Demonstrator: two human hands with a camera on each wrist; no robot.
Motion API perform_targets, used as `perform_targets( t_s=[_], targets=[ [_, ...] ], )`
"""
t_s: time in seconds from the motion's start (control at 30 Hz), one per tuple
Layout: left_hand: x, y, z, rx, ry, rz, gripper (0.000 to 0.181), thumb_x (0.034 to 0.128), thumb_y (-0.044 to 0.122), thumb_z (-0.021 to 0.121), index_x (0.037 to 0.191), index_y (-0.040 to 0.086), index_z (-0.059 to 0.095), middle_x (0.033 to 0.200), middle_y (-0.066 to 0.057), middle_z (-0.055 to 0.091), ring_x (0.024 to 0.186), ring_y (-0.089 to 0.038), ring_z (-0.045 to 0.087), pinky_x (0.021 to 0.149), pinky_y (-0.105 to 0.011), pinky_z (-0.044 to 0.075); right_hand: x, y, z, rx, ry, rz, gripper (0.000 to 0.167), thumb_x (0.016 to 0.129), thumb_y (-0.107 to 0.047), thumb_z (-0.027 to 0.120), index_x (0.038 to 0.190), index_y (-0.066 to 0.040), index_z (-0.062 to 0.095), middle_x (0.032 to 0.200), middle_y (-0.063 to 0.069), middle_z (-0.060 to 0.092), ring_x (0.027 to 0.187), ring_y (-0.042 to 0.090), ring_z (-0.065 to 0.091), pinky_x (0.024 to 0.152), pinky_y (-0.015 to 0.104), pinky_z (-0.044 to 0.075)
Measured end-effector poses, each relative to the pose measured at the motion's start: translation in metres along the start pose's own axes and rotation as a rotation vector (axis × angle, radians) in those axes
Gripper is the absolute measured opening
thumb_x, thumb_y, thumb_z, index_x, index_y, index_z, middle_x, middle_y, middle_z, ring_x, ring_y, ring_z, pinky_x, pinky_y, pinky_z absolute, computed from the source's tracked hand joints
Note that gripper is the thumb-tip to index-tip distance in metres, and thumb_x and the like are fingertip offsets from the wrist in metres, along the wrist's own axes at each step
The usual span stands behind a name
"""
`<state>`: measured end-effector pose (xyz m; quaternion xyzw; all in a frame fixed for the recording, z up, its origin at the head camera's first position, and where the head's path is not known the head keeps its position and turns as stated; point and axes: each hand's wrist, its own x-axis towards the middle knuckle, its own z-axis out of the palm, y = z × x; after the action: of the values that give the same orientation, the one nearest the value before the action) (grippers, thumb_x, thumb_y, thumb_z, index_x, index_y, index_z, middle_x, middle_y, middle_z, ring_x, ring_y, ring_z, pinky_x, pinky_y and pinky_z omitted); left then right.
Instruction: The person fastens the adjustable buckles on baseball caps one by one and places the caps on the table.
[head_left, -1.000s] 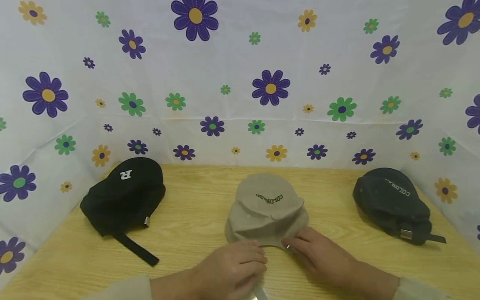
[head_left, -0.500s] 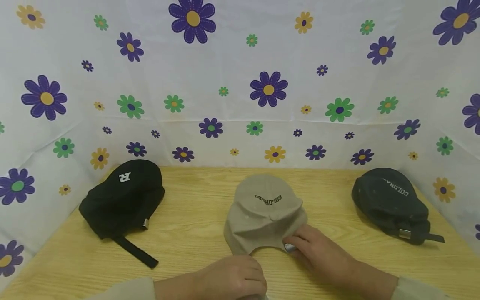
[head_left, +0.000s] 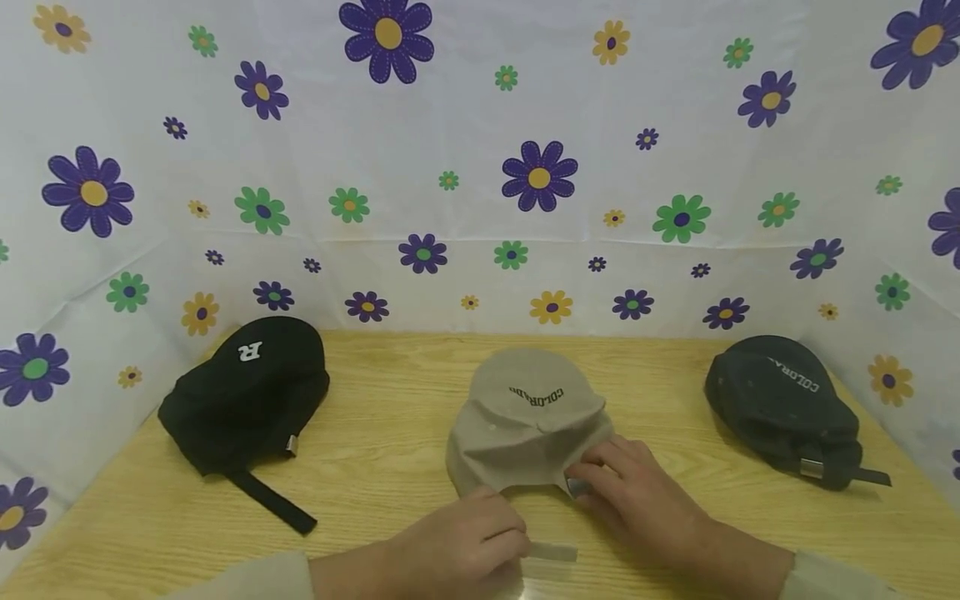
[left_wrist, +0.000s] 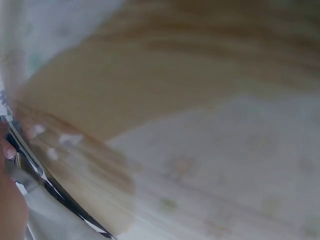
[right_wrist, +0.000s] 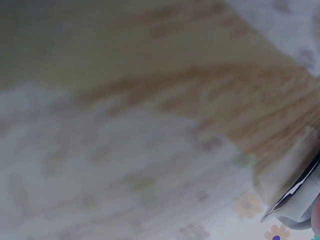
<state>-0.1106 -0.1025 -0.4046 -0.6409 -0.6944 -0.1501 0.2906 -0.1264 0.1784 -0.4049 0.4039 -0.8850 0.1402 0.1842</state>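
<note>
The left hand [head_left: 459, 542] is pinching a strap [head_left: 553, 552]; the right hand [head_left: 637, 492] is gripping the beige cap [head_left: 532, 446] at its buckle [head_left: 576, 486], apparently steadying it.

1. Rounded beige cloth cap [head_left: 532, 433]: matt, creased.
2. Domed black cloth cap [head_left: 258, 400]: matt.
3. Domed dark-grey cloth cap [head_left: 776, 408]: matt; its rectangular silver metal buckle [head_left: 812, 468]: shiny.
4. Flat yellow wood-grained tabletop [head_left: 382, 425]: smooth.
5. White flower-printed cloth backdrop [head_left: 450, 117]: wrinkled.
</note>
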Motion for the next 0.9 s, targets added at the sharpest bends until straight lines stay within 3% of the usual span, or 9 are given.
perform_targets(
  t_s=[0.07, 0.2, 0.4, 0.57, 0.73, 0.9],
  targets=[
    [0.001, -0.001, 0.0, 0.056, 0.052, -0.01, 0.007, 0.0912, 0.009, 0.06, 0.094, 0.01, 0.066, 0.09, 0.005, 0.062, 0.082, -0.006, 0.058, 0.08, -0.019, 0.046, 0.0, 0.0, 0.0, 0.002, 0.029, -0.007, 0.031, 0.087, -0.023, 0.075, 0.118, -0.025, 0.067, 0.114, -0.015, 0.056, 0.109, 0.006, 0.051, 0.088, 0.031, 0.041],
    [0.003, -0.002, -0.001, 0.133, 0.109, -0.046, 0.023, 0.0987, 0.008, 0.045, 0.091, 0.008, 0.067, 0.086, 0.003, 0.062, 0.076, -0.008, 0.057, 0.076, -0.022, 0.047, -0.001, -0.001, 0.001, 0.008, 0.069, -0.025, 0.027, 0.09, -0.027, 0.072, 0.116, -0.025, 0.066, 0.115, -0.014, 0.057, 0.112, 0.009, 0.052, 0.091, 0.034, 0.038],
    [0.005, -0.002, -0.005, 0.205, 0.117, -0.101, 0.023, 0.0989, 0.008, 0.047, 0.091, 0.008, 0.068, 0.088, 0.002, 0.066, 0.081, -0.013, 0.061, 0.077, -0.026, 0.047, 0.001, -0.003, 0.001, 0.029, 0.109, -0.059, 0.022, 0.096, -0.035, 0.064, 0.115, -0.024, 0.067, 0.116, -0.013, 0.059, 0.112, 0.011, 0.054, 0.094, 0.035, 0.037],
    [0.006, -0.006, -0.008, 0.273, 0.137, -0.104, 0.024, 0.0986, 0.007, 0.048, 0.087, 0.01, 0.069, 0.088, 0.002, 0.07, 0.084, -0.015, 0.063, 0.078, -0.029, 0.045, 0.004, -0.005, 0.003, 0.077, 0.181, -0.119, 0.023, 0.096, -0.035, 0.065, 0.114, -0.022, 0.068, 0.117, -0.009, 0.063, 0.111, 0.012, 0.057, 0.093, 0.032, 0.038],
    [0.005, -0.01, -0.008, 0.288, 0.152, -0.11, 0.023, 0.0971, 0.007, 0.048, 0.084, 0.009, 0.068, 0.087, 0.0, 0.069, 0.083, -0.016, 0.062, 0.077, -0.028, 0.046, 0.007, -0.011, 0.005, 0.109, 0.211, -0.122, 0.022, 0.097, -0.034, 0.064, 0.112, -0.02, 0.069, 0.115, -0.008, 0.063, 0.108, 0.014, 0.057, 0.093, 0.031, 0.038],
    [0.004, -0.012, -0.006, 0.279, 0.146, -0.12, 0.022, 0.0962, 0.007, 0.049, 0.082, 0.009, 0.066, 0.088, 0.001, 0.067, 0.082, -0.015, 0.061, 0.077, -0.028, 0.046, 0.006, -0.015, 0.006, 0.069, 0.209, -0.12, 0.024, 0.1, -0.038, 0.057, 0.111, -0.019, 0.068, 0.113, -0.009, 0.062, 0.106, 0.012, 0.057, 0.091, 0.032, 0.038]
  ],
)
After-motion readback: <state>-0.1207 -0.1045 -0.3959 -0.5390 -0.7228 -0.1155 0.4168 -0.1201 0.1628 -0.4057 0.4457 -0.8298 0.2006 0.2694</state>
